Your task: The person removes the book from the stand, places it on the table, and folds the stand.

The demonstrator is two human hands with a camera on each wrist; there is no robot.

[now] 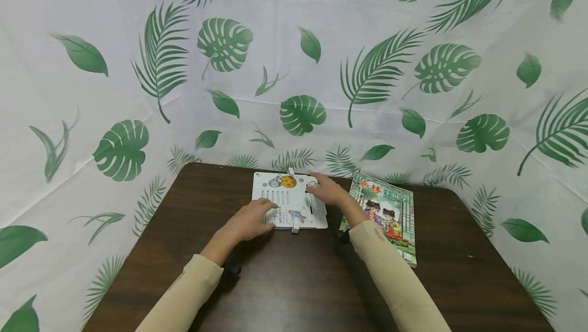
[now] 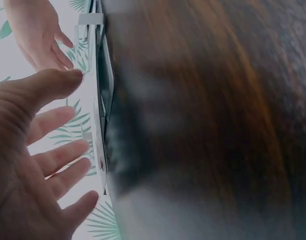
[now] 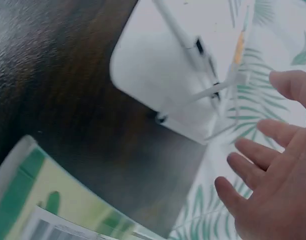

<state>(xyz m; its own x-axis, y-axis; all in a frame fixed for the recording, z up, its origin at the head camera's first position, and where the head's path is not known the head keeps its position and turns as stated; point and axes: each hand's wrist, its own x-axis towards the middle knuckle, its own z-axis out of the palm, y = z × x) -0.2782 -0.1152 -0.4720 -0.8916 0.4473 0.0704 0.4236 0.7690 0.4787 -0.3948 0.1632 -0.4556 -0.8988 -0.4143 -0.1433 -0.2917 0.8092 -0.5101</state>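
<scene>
A white book stand with a printed planet and rocket lies low on the far half of the table, its small clips at the near and far edges. My left hand is over its near left corner, with fingers spread and loosely bent. At the far right side, my right hand hovers over the stand with its fingers extended. The right wrist view shows the stand's rounded panel and wire-like arms, with the right fingers apart from them. Neither hand grips anything.
A colourful magazine with two cartoon figures lies right of the stand, partly under the right forearm. The dark wooden table ends at a white leaf-patterned cloth at the back.
</scene>
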